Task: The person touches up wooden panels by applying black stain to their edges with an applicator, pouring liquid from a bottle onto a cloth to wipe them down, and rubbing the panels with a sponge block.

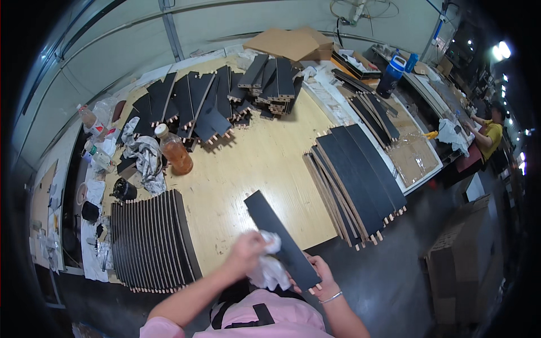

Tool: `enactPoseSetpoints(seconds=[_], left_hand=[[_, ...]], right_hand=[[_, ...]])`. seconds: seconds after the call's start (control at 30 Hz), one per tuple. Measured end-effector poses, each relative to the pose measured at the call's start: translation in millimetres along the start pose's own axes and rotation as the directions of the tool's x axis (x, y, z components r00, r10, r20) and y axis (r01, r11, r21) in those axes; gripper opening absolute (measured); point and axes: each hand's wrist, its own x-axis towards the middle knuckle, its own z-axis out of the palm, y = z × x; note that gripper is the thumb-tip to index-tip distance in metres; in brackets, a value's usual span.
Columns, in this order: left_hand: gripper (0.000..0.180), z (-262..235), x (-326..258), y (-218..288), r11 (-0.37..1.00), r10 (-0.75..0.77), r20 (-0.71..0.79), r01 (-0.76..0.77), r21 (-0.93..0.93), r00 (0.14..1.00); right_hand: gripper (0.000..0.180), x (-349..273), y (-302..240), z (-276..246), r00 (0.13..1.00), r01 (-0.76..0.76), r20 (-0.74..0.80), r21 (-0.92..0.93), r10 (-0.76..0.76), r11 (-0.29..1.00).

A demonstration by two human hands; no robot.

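Note:
A dark board (pixel 282 236) with small wooden dowels at its near end slants over the front edge of the table. My right hand (pixel 322 280) grips its near end. In my left hand (pixel 248 250) is a bunched white cloth (pixel 269 272), which lies against the left side of the board, its lower part hanging down. To the left stands a row of similar boards on edge (pixel 152 242), packed close together. On the right, more dark boards (pixel 358 174) lie in an overlapping stack, dowels pointing toward me.
Heaped dark boards (pixel 211 101) cover the table's far side. A bottle of orange-brown liquid (pixel 175 153), a stained rag (pixel 147 160) and a black cup (pixel 124 190) stand at left. At far right are a blue-lidded jug (pixel 390 77), a cardboard box (pixel 459 265) and a person in yellow (pixel 492 137).

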Motion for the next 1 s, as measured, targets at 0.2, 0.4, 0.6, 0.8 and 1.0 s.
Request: enactPoseSetpoints(seconds=[0.2,0.4,0.6,0.8,1.0], left_hand=[[0.058,-116,71,-38,0.933,-0.23,-0.122,0.255,0.255,0.965],[0.062,-184,75,64,0.949,0.063,0.313,-0.154,0.274,0.948],[0.037,-196,-33,74,0.932,-0.317,0.147,0.336,-0.135,0.937],[0.022,-160,-108,100,0.394,-0.79,0.036,0.552,-0.735,0.612],[0.016,-165,-146,96,0.201,-0.849,0.038,0.389,-0.899,0.528]], right_hand=[[0.054,-41,-35,77,0.996,0.086,0.031,-0.301,-0.08,0.95],[0.07,-56,-57,112,0.997,0.0,0.058,-0.595,0.043,0.804],[0.13,-33,-51,157,0.894,0.015,0.39,-0.513,0.218,0.858],[0.093,48,42,160,0.922,0.341,0.324,-0.422,-0.211,0.84],[0.039,85,165,248,0.937,0.342,0.177,-0.645,-0.302,0.683]])
